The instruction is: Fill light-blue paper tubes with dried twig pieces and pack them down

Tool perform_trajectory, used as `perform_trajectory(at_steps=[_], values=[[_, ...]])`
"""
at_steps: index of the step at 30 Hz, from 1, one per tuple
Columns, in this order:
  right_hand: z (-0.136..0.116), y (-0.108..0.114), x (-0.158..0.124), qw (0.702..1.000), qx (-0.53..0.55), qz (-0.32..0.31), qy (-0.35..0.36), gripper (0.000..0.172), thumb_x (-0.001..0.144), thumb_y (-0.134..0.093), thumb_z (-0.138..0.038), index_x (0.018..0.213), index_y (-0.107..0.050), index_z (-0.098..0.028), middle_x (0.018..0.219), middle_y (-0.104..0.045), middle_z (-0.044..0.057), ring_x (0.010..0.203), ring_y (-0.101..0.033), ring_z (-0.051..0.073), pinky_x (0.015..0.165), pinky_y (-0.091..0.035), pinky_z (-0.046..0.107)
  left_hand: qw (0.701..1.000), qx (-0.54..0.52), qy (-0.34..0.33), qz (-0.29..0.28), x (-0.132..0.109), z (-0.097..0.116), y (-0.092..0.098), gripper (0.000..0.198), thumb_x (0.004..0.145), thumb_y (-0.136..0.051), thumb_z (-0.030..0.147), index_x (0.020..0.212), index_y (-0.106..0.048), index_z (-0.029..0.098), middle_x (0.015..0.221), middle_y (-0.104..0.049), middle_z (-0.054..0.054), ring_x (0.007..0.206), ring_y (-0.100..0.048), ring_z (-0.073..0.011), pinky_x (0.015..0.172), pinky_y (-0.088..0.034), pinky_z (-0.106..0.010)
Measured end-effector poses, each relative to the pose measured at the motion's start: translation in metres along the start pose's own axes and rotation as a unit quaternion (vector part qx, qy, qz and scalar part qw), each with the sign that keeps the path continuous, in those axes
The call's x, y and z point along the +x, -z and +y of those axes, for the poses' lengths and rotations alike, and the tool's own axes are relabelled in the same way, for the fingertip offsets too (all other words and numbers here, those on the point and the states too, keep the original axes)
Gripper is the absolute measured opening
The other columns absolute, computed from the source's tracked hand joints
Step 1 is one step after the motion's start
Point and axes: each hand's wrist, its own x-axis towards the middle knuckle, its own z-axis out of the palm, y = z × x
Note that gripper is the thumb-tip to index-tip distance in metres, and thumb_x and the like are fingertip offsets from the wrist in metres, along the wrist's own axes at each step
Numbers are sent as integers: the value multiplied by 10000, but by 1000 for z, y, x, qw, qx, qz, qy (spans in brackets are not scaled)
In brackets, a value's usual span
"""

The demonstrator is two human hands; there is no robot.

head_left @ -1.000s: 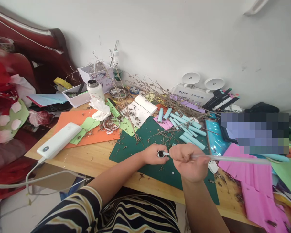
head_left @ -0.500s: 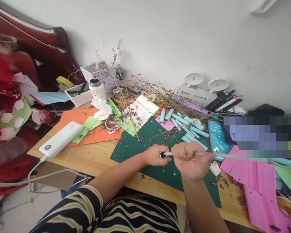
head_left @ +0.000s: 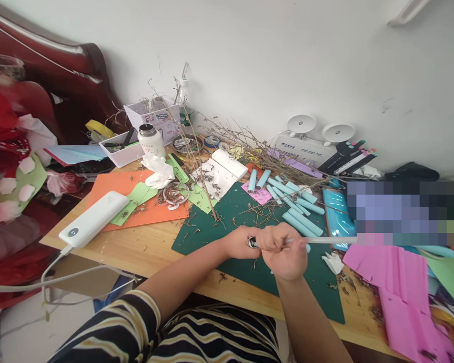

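Note:
My left hand point(head_left: 239, 243) is closed around a small white tape roll point(head_left: 251, 242), held just above the dark green cutting mat point(head_left: 245, 222). My right hand point(head_left: 283, 251) is a fist gripping a long thin white-wrapped stick point(head_left: 325, 240) that runs out to the right over the mat and a light blue pad. The two hands touch at the roll. A row of light blue paper tubes point(head_left: 295, 201) lies on the mat behind my hands, among dry twigs point(head_left: 249, 146).
A white power bank point(head_left: 94, 219) with its cable sits at the table's left edge on orange paper point(head_left: 117, 186). A white bottle point(head_left: 148, 142), crumpled tissue, white boxes, pink paper sheets point(head_left: 397, 282) at right, and markers by the wall crowd the wooden table point(head_left: 144, 247).
My right hand has slid left along the stick until it meets my left hand at the tape roll. The view shifted slightly.

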Motion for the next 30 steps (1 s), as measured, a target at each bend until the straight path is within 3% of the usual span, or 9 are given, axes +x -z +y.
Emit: perform_trajectory(at_steps=[10,14,19,30], values=[[-32,-4,2,998,-26,12,57,438,791,-315,-526,519,-296,-183,455,-190,-63,385,-189,64,388,-181,220,1000,13,-8,18,0,-1,-1,84,597,-544,180,646,-513,120,565,-487,38,507,-409,-50,491,-347,-154],[-16,-4,-1,999,9,4,44,431,796,-300,-528,533,-294,-187,460,-196,-62,391,-187,67,394,-182,227,1000,7,-17,6,0,-2,0,67,561,-545,135,613,-506,121,542,-467,50,513,-407,-48,501,-344,-148],[10,-4,-4,1000,13,17,20,399,794,-348,-493,541,-322,-186,469,-215,-59,402,-203,68,399,-187,222,1000,1,-25,-2,-1,-3,0,106,577,-578,199,622,-530,116,597,-508,34,582,-436,-64,567,-373,-155],[-1,-4,1,1000,0,-9,7,416,783,-354,-512,527,-324,-185,461,-219,-60,396,-212,68,399,-197,221,1000,12,-7,-6,1,1,1,81,567,-584,141,582,-512,106,562,-487,43,569,-434,-57,536,-362,-142]])
